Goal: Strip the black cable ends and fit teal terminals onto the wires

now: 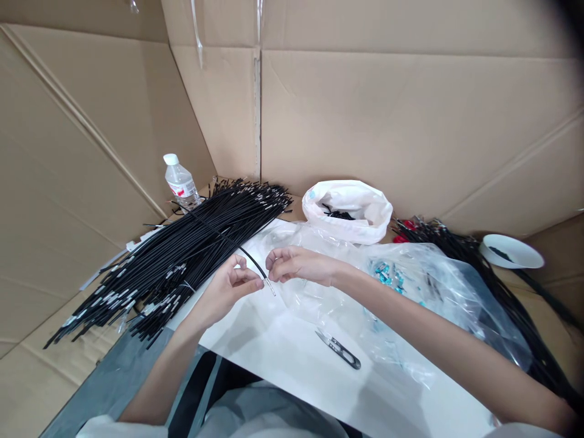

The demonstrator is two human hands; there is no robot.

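Note:
A thin black cable (249, 255) runs from over the pile at the left to a bare, silvery end between my hands. My left hand (227, 284) is closed, its thumb and finger pinching the cable close to that end. Just right of the cable, my right hand (296, 266) has its fingertips drawn together beside the silvery tip. Whatever those fingertips hold is too small or hidden to make out. Below my right forearm, a pair of black-handled thread snips (338, 348) lies on the white table sheet (274, 340).
A large pile of black cables (201, 237) fills the left, with a water bottle (181, 182) behind. Further right are a white bag (349, 234) with black bits, clear plastic with small blue pieces (387, 275), more black cables (483, 274) and a white bowl (524, 255). Cardboard walls surround the table.

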